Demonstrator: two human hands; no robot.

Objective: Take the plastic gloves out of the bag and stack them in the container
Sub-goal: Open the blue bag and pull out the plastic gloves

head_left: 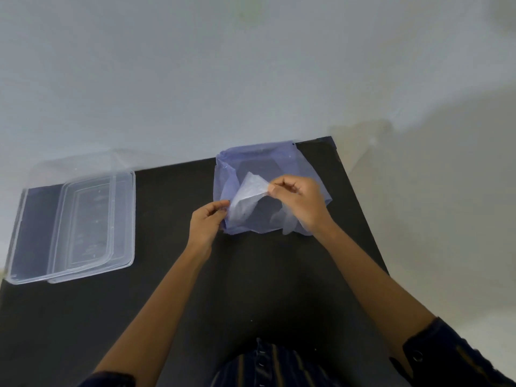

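Note:
A pale blue plastic bag (pixel 279 160) lies on the black table (pixel 173 289) at its far right. A thin, translucent white plastic glove (pixel 247 198) is lifted above the bag. My left hand (pixel 206 224) pinches the glove's lower left edge. My right hand (pixel 300 201) pinches its upper right corner. The glove hangs folded between the two hands. Another bit of clear plastic (pixel 287 222) shows under my right wrist. A clear rectangular container (pixel 19 233) stands at the table's left edge.
A clear lid (pixel 122 219) rests partly over the container's right side. The table's far edge meets a pale wall (pixel 251 79). A pale floor (pixel 446 219) lies beyond the table's right edge. My dark striped shirt (pixel 279 367) shows at the bottom.

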